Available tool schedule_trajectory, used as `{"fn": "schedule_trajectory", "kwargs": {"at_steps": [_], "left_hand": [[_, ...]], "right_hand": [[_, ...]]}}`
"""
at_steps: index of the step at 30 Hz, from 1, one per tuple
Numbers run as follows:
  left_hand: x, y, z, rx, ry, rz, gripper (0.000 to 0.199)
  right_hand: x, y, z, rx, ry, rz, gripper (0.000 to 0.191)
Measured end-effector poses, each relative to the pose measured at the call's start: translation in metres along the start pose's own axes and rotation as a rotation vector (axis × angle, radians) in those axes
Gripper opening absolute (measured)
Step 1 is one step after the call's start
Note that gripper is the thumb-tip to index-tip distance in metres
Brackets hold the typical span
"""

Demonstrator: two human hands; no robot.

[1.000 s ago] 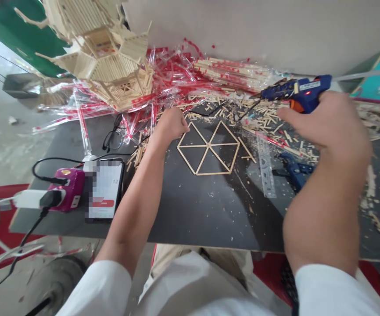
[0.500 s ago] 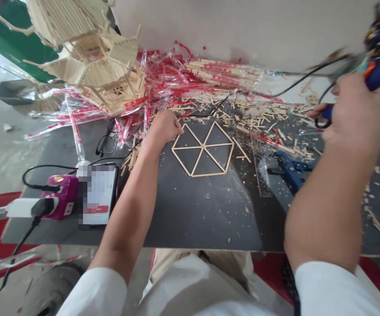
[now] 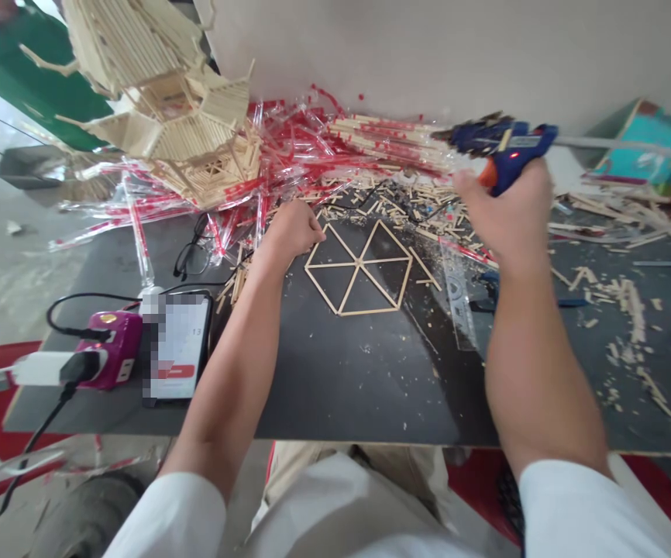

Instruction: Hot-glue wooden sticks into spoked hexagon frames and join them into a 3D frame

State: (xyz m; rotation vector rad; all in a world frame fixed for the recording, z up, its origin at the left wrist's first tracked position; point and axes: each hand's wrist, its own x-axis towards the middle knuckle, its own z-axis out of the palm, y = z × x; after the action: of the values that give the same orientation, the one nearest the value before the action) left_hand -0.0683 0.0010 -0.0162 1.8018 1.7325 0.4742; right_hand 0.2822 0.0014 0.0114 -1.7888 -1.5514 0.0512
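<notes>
A flat hexagonal frame of thin wooden sticks point(image 3: 370, 311), with spokes meeting at its centre, lies on the dark tabletop. My left hand point(image 3: 294, 230) is closed in a pinch at its upper left corner, on the end of a stick; the fingers partly hide that end. My right hand point(image 3: 513, 209) grips a blue hot glue gun point(image 3: 510, 159) with an orange trigger and a small red light. The gun is held up over the right back of the table, nozzle pointing left, away from the frame. A few loose sticks point(image 3: 427, 269) lie just right of the frame.
A wooden stick pagoda model point(image 3: 181, 139) stands back left. Red-and-clear wrappers point(image 3: 301, 147) and stick scraps point(image 3: 417, 203) cover the back. A clear ruler point(image 3: 457, 306) and blue-handled cutters point(image 3: 490, 293) lie right. A phone point(image 3: 181, 349) and purple power adapter point(image 3: 111, 349) sit left.
My right hand has brought the glue gun leftward from the far right, and its nozzle now points left. My left hand stays at the frame's corner.
</notes>
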Motion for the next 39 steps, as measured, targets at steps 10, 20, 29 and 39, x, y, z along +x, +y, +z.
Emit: {"fn": "schedule_trajectory", "kwargs": {"at_steps": [10, 20, 29, 39], "left_hand": [[0.003, -0.003, 0.002, -0.06, 0.02, 0.024, 0.015], [-0.001, 0.0, -0.001, -0.056, -0.025, -0.025, 0.011], [0.001, 0.0, -0.001, -0.043, -0.024, -0.031, 0.015], [0.0, 0.003, -0.002, -0.009, -0.019, -0.002, 0.017]], "right_hand": [[-0.019, -0.066, 0.055, -0.134, -0.311, -0.18, 0.045], [-0.02, -0.061, 0.066, -0.166, -0.385, -0.171, 0.039], [-0.027, -0.051, 0.087, -0.159, -0.407, -0.198, 0.039], [-0.035, -0.054, 0.093, -0.199, -0.405, -0.218, 0.032]]}}
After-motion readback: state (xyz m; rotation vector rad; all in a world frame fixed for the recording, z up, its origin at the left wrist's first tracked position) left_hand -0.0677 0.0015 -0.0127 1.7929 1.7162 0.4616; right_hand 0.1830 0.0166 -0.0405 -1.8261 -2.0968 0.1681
